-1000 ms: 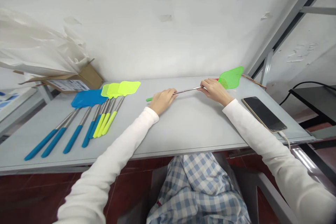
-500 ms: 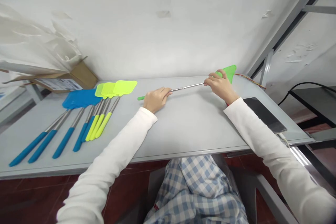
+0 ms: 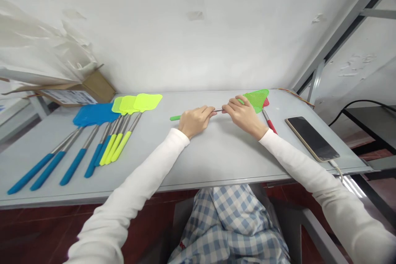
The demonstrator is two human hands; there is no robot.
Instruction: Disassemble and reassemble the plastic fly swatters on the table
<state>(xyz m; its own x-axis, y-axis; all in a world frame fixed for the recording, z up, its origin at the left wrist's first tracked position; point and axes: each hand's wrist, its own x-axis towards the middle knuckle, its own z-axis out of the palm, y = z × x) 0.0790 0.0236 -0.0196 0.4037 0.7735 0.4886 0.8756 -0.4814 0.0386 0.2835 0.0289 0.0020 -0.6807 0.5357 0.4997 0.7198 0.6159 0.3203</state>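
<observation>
Above the middle of the table, both hands hold a green fly swatter (image 3: 257, 100) with a metal rod. My left hand (image 3: 195, 121) is closed round its green handle, whose end sticks out to the left. My right hand (image 3: 243, 116) is closed near the base of the green mesh head and covers part of it. Only a short stretch of bare rod shows between the hands. Behind the green head lies a red fly swatter (image 3: 270, 125), its head mostly hidden.
Several blue fly swatters (image 3: 73, 166) and yellow fly swatters (image 3: 147, 102) lie on the grey table (image 3: 198, 161) at the left. A cardboard box (image 3: 98, 86) stands at the back left. A phone (image 3: 312, 138) with a white cable lies at the right.
My right hand has moved left toward my left hand, and the bare rod between them is much shorter. The green head came along, uncovering the red swatter.
</observation>
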